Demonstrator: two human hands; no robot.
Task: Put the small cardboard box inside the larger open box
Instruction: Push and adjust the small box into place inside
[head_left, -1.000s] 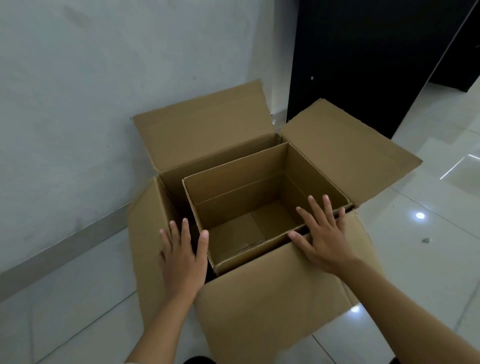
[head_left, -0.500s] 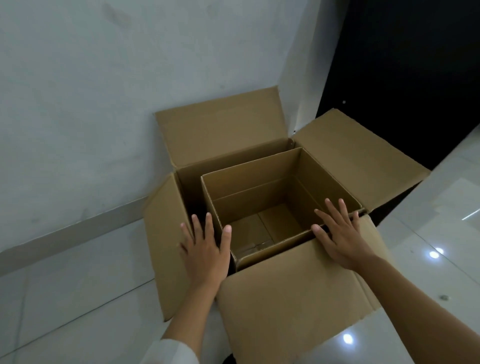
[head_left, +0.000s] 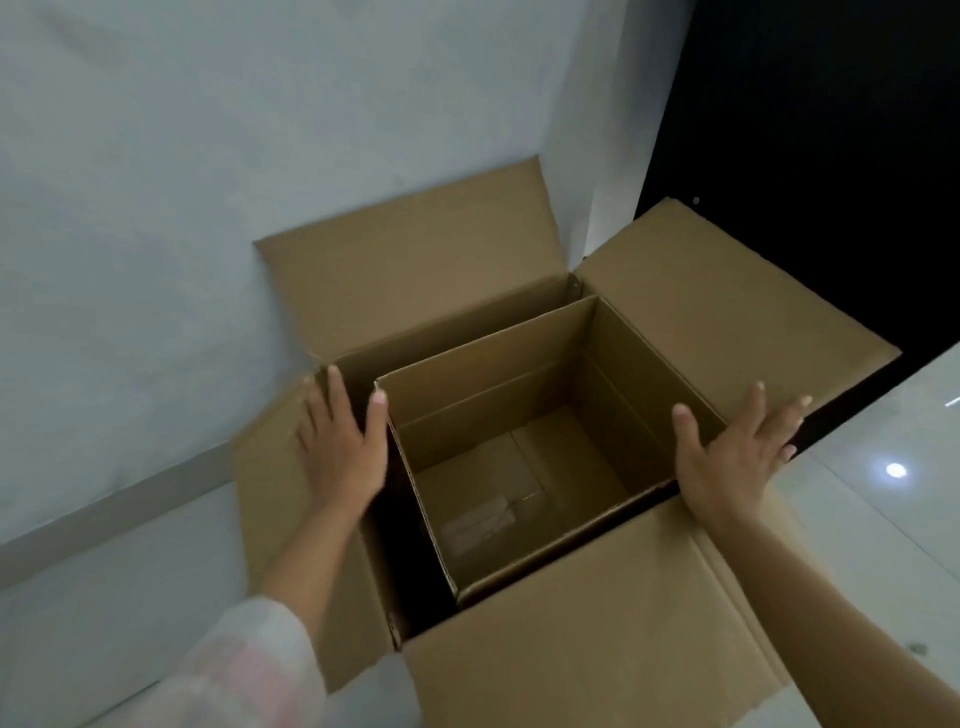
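Observation:
The small cardboard box (head_left: 498, 364) sits open-topped inside the larger open box (head_left: 587, 644), pushed toward its right and near sides. A dark gap shows along the small box's left and front. My left hand (head_left: 340, 447) hovers with fingers spread over the left gap, its thumb by the small box's far-left corner. Also spread, my right hand (head_left: 732, 452) sits at the small box's right rim, over the larger box's right flap (head_left: 717, 301). Neither hand holds anything.
The larger box stands on a glossy white tiled floor (head_left: 883, 519) against a pale wall (head_left: 208, 156). Its four flaps lie folded outward. A black door or cabinet (head_left: 831, 130) rises at the back right.
Both hands have lifted off the near flap and moved apart toward the small box's left and right sides. The camera has come closer over the boxes.

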